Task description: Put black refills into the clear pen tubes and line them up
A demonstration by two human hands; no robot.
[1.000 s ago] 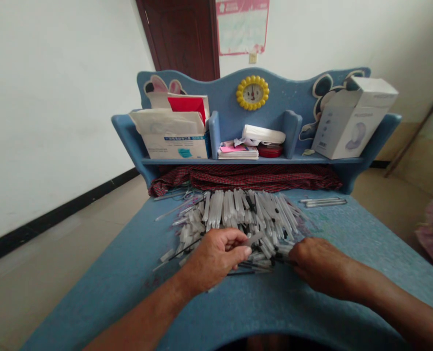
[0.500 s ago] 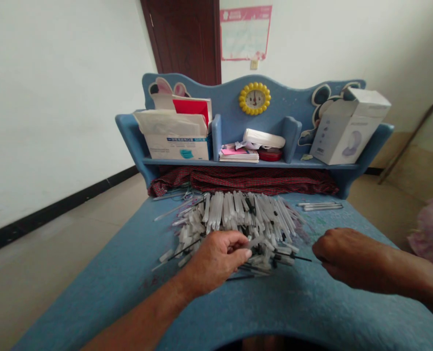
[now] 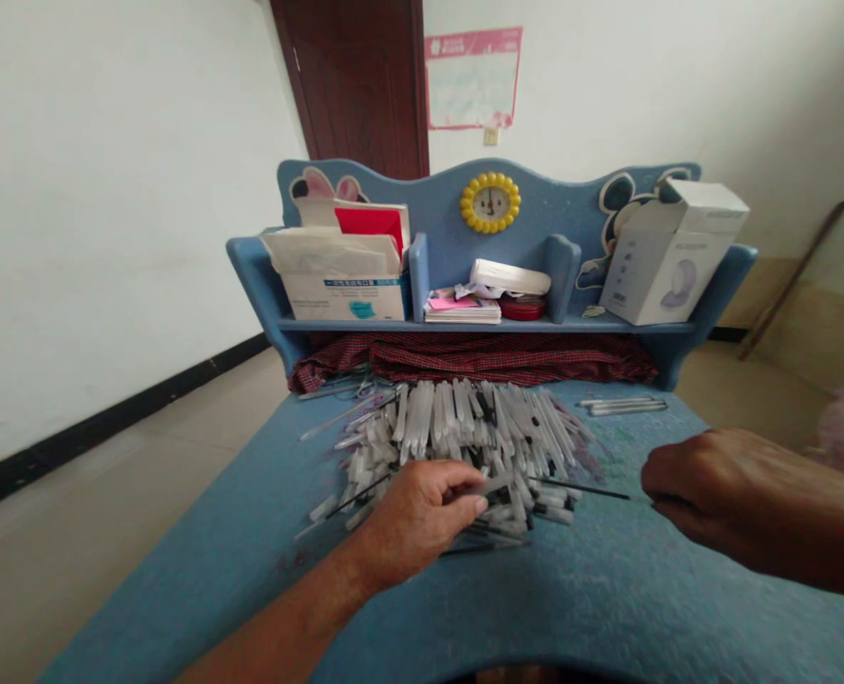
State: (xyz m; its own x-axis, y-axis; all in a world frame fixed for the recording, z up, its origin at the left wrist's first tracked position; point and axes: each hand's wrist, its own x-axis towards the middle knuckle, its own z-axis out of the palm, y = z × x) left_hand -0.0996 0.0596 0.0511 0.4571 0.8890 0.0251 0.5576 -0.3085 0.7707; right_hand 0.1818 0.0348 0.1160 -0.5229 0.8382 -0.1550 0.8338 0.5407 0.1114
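Observation:
A heap of clear plastic pen barrels and thin black refills (image 3: 465, 442) lies on the blue desk (image 3: 550, 608). My left hand (image 3: 422, 518) rests at the heap's near edge, fingers curled, pinching a clear barrel (image 3: 489, 485) between thumb and forefinger. To the right of the heap my right hand (image 3: 714, 494) is closed in a pinch on the end of a thin black refill (image 3: 585, 490), whose far end still lies among the heap.
A red checked cloth (image 3: 479, 356) lies under the desk's blue shelf (image 3: 479, 325), which carries boxes (image 3: 668, 256), papers and a yellow clock (image 3: 489, 201). A few finished pens (image 3: 622, 406) lie at the right rear. The floor drops away on both sides.
My right hand has drawn back to the right, pulling the black refill out of the heap. My left hand has stayed on the clear barrel.

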